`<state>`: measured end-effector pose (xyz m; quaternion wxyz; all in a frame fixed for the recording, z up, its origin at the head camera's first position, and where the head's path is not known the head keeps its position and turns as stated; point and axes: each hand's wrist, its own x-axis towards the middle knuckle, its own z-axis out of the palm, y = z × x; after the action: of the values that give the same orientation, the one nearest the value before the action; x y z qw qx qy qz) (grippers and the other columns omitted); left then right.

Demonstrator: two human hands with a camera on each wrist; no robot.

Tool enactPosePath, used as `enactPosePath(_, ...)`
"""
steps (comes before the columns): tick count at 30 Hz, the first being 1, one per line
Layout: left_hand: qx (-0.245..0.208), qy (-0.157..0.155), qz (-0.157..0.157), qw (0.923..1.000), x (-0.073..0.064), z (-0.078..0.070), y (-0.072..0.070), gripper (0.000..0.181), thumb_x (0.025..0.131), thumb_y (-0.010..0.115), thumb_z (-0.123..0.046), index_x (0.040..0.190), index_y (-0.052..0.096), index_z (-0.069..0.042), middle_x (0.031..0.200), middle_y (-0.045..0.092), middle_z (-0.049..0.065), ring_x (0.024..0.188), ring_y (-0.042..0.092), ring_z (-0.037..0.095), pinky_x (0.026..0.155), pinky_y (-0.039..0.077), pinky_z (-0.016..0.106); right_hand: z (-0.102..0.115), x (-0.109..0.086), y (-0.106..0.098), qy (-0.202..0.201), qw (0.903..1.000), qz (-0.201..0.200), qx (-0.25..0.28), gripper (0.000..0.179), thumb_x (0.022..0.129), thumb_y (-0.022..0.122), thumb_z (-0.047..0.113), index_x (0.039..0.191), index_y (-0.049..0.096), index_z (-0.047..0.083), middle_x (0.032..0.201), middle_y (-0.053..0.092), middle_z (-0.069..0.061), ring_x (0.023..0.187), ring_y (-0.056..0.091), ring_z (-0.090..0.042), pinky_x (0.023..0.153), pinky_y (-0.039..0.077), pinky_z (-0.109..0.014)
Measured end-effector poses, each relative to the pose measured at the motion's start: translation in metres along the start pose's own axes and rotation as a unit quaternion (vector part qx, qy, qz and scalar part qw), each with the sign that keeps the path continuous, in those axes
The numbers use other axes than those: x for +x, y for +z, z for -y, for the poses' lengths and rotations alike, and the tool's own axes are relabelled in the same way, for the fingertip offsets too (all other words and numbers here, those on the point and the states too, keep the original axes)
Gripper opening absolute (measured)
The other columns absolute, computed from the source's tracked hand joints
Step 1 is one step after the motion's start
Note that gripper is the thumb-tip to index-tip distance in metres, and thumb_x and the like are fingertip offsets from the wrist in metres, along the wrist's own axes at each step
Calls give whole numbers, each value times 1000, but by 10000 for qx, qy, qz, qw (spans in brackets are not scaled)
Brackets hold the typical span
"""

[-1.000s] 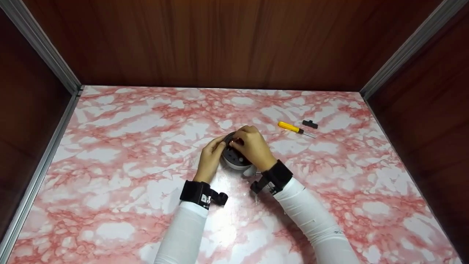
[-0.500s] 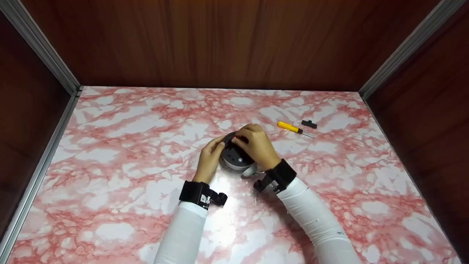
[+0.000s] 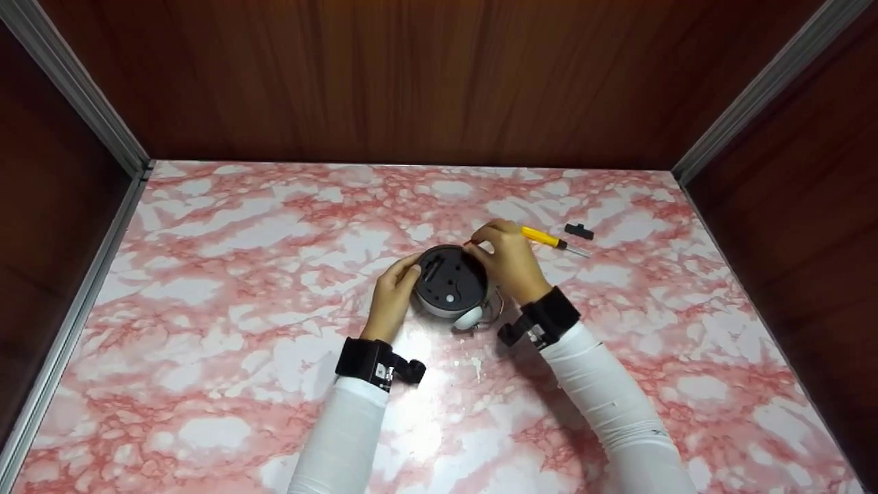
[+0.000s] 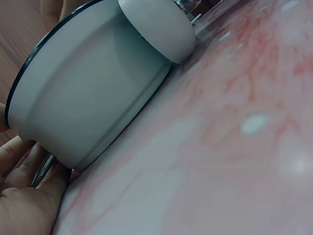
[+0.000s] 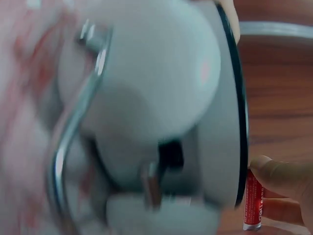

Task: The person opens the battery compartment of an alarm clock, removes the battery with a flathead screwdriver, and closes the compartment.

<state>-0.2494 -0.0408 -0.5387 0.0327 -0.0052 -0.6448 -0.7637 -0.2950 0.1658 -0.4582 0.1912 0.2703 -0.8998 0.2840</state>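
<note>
A round white alarm clock (image 3: pixel 453 278) with a black back lies back side up on the table, a slot in its back showing near the left rim. My left hand (image 3: pixel 389 295) grips its left side, the thumb on the rim and the fingers against the white wall (image 4: pixel 88 93). Just off the clock's upper right edge, my right hand (image 3: pixel 511 264) pinches a small red battery (image 5: pixel 253 200) between thumb and fingers. A white bell (image 5: pixel 146 68) and a bent metal handle (image 5: pixel 61 152) stick out from the clock's lower right side.
Behind the right hand lies a yellow-handled screwdriver (image 3: pixel 542 237). Beside it is a small black plastic cover (image 3: pixel 579 232). Dark wood panels (image 3: pixel 411 82) close off the back and sides of the marbled table (image 3: pixel 219 309).
My right hand has moved from over the clock's back to the right, past its rim, with the battery between its fingers. The slot is uncovered to view. My left hand has stayed put.
</note>
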Motion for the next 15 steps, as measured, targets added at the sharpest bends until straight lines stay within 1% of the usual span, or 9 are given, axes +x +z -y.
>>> enactPosePath(4,-13,12,-9,10000,0,-1,0,34,104,57,-17,134,65,-5,135,65,10,129,57,20,112,42,33,-15,0,-4,332,9994,26,-87,11,88,79,11,88,76,0,91,69,-14,91,63,-33,86,51,-43)
enactPosePath(9,-21,55,-36,10000,0,-1,0,33,104,57,-15,134,65,-3,135,65,11,129,57,21,112,42,33,-31,-2,-7,699,9975,118,-1,10,90,78,12,89,76,1,91,68,-12,93,60,-32,86,49,-41)
enactPosePath(15,-89,46,34,9999,0,0,0,34,104,56,-16,135,63,-3,137,63,11,131,55,21,113,41,32,-47,-5,-7,962,9953,145,1,10,92,76,12,87,75,3,89,65,-10,91,60,-28,83,50,-37)
